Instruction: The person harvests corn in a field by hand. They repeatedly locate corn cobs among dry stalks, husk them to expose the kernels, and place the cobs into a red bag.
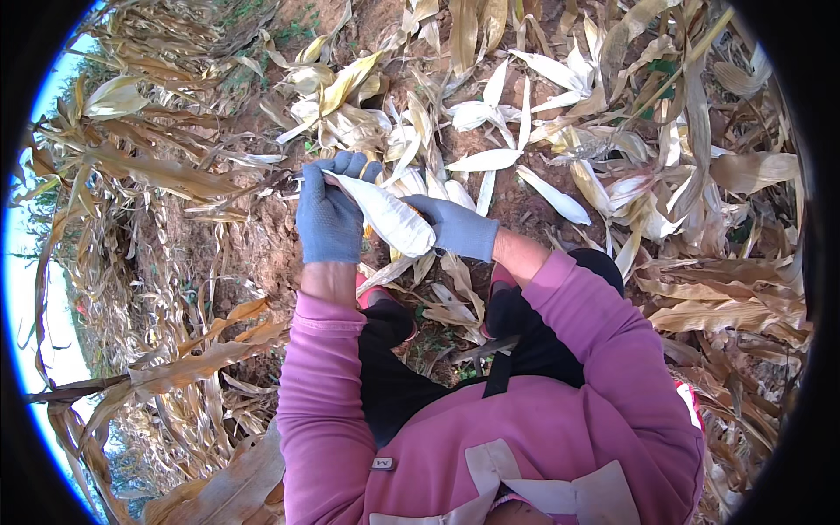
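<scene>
An ear of corn in a pale husk [392, 216] is held between my two hands, in front of my knees. My left hand [331, 213], in a grey knit glove, grips the narrow, pointed end of the husk. Around the far side and the broad lower end is my right hand [459, 226], gloved the same way. A little orange-yellow shows beside the right fingers, where the husk seems parted. The right fingertips are partly hidden behind the ear.
Stripped white husks [489, 115] and a loose husk leaf [554, 195] lie on reddish soil ahead. Yellowish husks [348, 105] are heaped beyond my left hand. Dry corn stalks [164, 174] stand or lean at left, and dry leaves [728, 308] crowd the right. Pink shoes [373, 294] show below.
</scene>
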`<state>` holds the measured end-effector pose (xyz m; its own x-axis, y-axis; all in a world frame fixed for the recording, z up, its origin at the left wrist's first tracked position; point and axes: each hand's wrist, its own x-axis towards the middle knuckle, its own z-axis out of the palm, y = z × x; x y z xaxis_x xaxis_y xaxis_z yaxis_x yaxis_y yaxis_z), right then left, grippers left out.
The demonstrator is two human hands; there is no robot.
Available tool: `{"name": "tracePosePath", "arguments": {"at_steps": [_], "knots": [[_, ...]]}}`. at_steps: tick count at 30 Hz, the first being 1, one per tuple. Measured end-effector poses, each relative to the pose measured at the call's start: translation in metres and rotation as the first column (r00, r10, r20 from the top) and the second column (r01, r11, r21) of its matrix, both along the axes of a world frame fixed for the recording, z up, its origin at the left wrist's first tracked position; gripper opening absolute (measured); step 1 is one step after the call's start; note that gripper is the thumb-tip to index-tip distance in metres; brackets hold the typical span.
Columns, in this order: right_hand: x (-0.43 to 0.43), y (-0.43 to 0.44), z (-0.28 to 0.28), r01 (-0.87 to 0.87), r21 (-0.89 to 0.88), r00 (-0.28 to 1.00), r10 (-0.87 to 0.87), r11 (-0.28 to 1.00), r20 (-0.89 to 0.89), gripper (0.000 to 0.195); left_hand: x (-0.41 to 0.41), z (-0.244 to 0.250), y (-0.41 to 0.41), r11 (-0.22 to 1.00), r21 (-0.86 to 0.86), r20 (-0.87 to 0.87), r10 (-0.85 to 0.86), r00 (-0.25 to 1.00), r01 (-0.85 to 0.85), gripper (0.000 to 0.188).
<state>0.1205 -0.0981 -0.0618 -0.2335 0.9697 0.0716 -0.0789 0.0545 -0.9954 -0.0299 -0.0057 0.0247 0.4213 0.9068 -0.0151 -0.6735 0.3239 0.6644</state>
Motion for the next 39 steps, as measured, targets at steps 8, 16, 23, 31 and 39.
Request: {"name": "tracePosePath", "arguments": {"at_steps": [8, 16, 23, 31, 39], "knots": [[0.007, -0.016, 0.032, 0.386, 0.272, 0.603, -0.464, 0.881, 0.649, 0.047, 0.011, -0.003, -0.016, 0.996, 0.079, -0.58, 0.019, 0.814, 0.034, 0.033], [0.014, -0.011, 0.034, 0.387, 0.532, 0.463, -0.657, 0.753, 0.595, 0.041, 0.015, -0.002, -0.021, 0.989, -0.023, -0.713, -0.118, 0.691, 0.145, 0.032], [0.016, -0.018, 0.039, 0.355, 0.506, 0.666, -0.592, 0.786, 0.454, 0.047, 0.009, 0.007, -0.02, 0.955, -0.034, -0.861, -0.178, 0.476, 0.295, 0.046], [0.027, -0.02, 0.037, 0.344, 0.536, 0.661, -0.604, 0.771, 0.445, 0.054, 0.006, 0.001, -0.02, 0.939, -0.035, -0.859, -0.203, 0.47, 0.342, 0.048], [0.008, -0.019, 0.028, 0.474, 0.414, 0.815, -0.565, 0.777, 0.128, 0.05, 0.027, 0.018, -0.044, 0.966, -0.143, -0.622, -0.255, 0.74, 0.214, 0.039]]}}
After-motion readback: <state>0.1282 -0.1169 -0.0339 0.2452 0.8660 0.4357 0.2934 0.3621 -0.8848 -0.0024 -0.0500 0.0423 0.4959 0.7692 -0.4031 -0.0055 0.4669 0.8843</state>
